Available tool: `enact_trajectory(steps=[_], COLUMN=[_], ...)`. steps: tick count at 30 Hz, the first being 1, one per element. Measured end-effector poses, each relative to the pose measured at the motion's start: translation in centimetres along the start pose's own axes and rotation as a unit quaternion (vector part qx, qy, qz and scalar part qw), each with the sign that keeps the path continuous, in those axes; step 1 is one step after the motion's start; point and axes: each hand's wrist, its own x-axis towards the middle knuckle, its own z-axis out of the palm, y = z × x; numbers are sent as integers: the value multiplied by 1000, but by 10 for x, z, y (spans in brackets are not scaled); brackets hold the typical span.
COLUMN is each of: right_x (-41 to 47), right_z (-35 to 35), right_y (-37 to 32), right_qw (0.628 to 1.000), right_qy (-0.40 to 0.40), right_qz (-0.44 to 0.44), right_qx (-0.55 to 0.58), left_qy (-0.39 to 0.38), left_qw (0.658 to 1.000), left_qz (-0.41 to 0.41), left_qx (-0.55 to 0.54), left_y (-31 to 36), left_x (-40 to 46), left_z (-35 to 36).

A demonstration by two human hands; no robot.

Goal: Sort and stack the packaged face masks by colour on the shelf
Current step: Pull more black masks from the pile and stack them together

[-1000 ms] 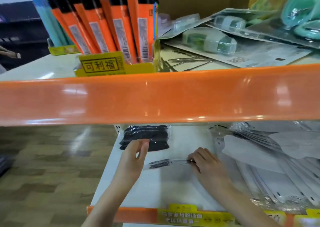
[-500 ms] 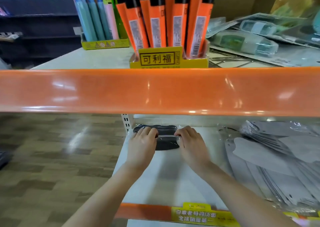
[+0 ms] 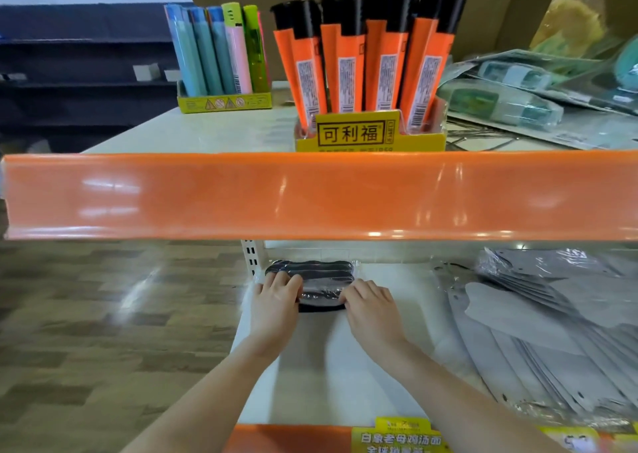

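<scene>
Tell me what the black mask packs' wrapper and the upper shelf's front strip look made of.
Black mask packs: the wrapper looks like thin clear plastic film, glossy, with crinkled highlights over the dark masks.
Orange front strip: apparently smooth moulded plastic, shiny, with streaky light reflections along it; painted metal cannot be ruled out.

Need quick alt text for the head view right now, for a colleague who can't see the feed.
Both hands, left hand and right hand, hold a packaged black mask on the black mask stack at the lower shelf's back left. White mask packs lie fanned out to the right.
</scene>
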Motion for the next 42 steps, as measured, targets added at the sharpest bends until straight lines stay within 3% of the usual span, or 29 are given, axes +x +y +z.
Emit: enact_trajectory(steps=[7,18,26,28,34,42], right_x=[-9,-15,-16,-15,-38,-91], right_z=[8,13,-1,-12,-41,-81], right_y=[-4,-21,-29,-28,4,61], right_qw=[999,995,993,987,986,987], right_qy=[-46,-81,-85,-120,-100,-63], right_qz=[25,51,79,90,98,150], right_qx=[12,27,34,61,93,19], left_qy=[-91,-139,-102,-84,2,-79], left_qw=[995,990,994,996,994,979], left_qz=[-32,-3,-7,-3,89,120], left_qx=[-3,22,40,24,-69,-147], left_y=[-3,20,21,26,72,168], left_x=[-10,-24,-34,-34,-36,-52], left_z=[17,19,32,29,17,26])
